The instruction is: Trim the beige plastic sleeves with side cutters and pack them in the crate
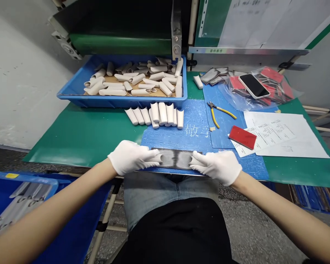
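Observation:
My left hand (pixel 129 157), in a white glove, is closed around a small white tubular plastic piece (pixel 157 158) with a curved open end. A similar white plastic piece (pixel 194 161) is gripped in my gloved right hand (pixel 221 165). Both open ends face inward over a dark grey abrasive-looking strip (pixel 177 159), worn pale in patches, at the bench's front edge. The fingers hide most of each piece; I cannot tell how firmly they touch the strip. Beyond it stand several more white plastic pieces (pixel 162 113), grouped in a row.
A blue tray (pixel 121 102) full of similar pieces sits under a green conveyor (pixel 121 44). To the right lie yellow-handled cutters (pixel 215 113), a red pad (pixel 242 137), papers (pixel 294 135), and a phone (pixel 254 86) on bagged red pads. A blue bin (pixel 52 182) stands lower left.

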`<state>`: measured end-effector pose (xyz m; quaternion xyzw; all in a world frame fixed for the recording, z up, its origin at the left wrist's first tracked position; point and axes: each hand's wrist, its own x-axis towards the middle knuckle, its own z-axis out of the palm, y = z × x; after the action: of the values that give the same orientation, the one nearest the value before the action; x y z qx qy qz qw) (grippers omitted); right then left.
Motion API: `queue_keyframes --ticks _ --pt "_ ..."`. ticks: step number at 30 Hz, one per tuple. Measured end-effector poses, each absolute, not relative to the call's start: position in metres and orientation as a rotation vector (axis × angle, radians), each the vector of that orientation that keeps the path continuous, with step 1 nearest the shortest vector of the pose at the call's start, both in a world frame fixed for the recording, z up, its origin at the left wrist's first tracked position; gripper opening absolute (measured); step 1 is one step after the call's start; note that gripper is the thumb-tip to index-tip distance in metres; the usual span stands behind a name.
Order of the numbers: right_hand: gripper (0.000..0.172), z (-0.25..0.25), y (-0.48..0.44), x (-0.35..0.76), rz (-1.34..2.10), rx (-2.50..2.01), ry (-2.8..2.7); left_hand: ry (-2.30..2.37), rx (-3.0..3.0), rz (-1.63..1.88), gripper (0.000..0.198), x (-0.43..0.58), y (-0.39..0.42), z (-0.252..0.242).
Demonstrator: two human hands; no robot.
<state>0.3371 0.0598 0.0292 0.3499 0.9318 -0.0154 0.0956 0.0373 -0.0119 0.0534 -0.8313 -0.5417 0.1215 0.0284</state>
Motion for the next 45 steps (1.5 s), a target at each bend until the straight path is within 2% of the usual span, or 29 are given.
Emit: queue_keyframes --ticks 5,10,27,33,37,40,43,45 --pt "0.062 0.027 0.059 0.332 -0.074 0.982 2.817 -1.561 -2.666 0.395 0.053 0.028 -0.004 0.038" --pt "0.058 0.018 0.056 0.333 -0.006 1.076 2.885 -1.582 -2.669 0.261 0.054 0.024 0.000 0.025" --pt "0.061 0.010 0.052 0.340 0.098 1.033 2.926 -1.551 -2.734 0.278 0.068 0.030 0.001 0.030" --pt "0.055 0.016 0.049 0.333 0.087 1.119 2.849 -1.585 -2.715 0.277 0.062 0.040 0.004 0.033" --pt "0.061 0.025 0.054 0.327 0.060 1.050 2.849 -1.557 -2.744 0.371 0.060 0.039 0.007 0.042" --pt "0.063 0.033 0.059 0.339 0.187 1.107 2.884 -1.691 -2.581 0.259 0.053 0.022 0.000 0.049" --pt "0.058 0.035 0.058 0.351 0.327 1.167 2.911 -1.704 -2.502 0.208 0.049 0.008 -0.009 0.046" --pt "0.049 0.030 0.054 0.354 0.221 1.076 2.957 -1.593 -2.604 0.217 0.044 0.005 -0.015 0.036"
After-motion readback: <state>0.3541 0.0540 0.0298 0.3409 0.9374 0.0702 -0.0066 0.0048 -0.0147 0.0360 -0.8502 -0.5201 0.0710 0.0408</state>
